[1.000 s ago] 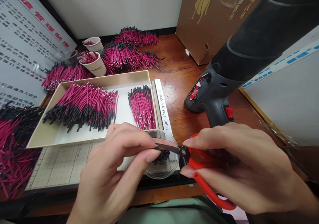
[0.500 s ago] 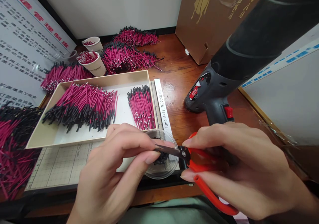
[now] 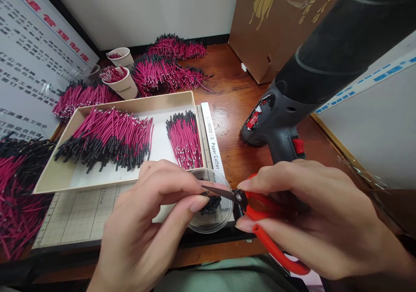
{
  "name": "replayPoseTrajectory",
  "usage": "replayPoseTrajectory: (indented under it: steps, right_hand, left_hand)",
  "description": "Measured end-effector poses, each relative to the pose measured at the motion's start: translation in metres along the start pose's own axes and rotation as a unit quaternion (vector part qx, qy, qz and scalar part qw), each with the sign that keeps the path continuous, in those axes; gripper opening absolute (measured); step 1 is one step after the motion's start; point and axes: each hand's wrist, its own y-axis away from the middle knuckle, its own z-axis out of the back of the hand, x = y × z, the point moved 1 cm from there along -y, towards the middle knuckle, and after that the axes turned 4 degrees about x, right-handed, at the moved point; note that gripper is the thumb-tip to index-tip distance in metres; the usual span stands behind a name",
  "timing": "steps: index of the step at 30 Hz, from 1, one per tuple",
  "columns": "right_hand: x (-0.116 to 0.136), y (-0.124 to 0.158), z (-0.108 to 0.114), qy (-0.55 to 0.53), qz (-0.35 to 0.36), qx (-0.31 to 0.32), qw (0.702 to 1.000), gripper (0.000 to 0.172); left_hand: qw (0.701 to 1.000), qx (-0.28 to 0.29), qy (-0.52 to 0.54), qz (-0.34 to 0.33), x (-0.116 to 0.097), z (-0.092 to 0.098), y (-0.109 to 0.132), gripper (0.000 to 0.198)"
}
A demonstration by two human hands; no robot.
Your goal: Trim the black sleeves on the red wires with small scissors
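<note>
My right hand grips red-handled scissors, their dark blades pointing left at the fingertips of my left hand. Thumb and forefinger of my left hand are pinched together; whatever is between them is too small to make out. Below the blades, a round clear dish holds small black pieces. Behind my left hand, an open cream box contains two groups of pink wires with black ends, a wide one at left and a narrower one at right.
A paper cutter lies under the box and dish. A black heat gun leans at the right, before a brown carton. Two paper cups and more wire piles stand behind; another pile is at left.
The scissor blades have shifted slightly and look a little more apart at the left fingertips. Both hands keep nearly the same place.
</note>
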Motion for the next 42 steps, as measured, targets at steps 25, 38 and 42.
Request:
replayPoseTrajectory:
  steps: [25,38,42]
  right_hand:
    - [-0.0018,0.0019,-0.0003,0.009,-0.015,0.008,1.0,0.02]
    - [-0.0021,-0.0002,-0.0036,0.002,-0.007,-0.003,1.0,0.019]
    - [-0.0039,0.0014,-0.0034,0.014,0.009,0.004,1.0,0.018]
  left_hand:
    - [1.0,0.008,0.006,-0.019,-0.0007,0.0034,-0.0021,0.019]
    - [1.0,0.013,0.014,-0.006,-0.0015,0.0009,-0.0021,0.02]
    - [1.0,0.012,0.019,-0.015,0.0015,0.0048,-0.0017,0.022]
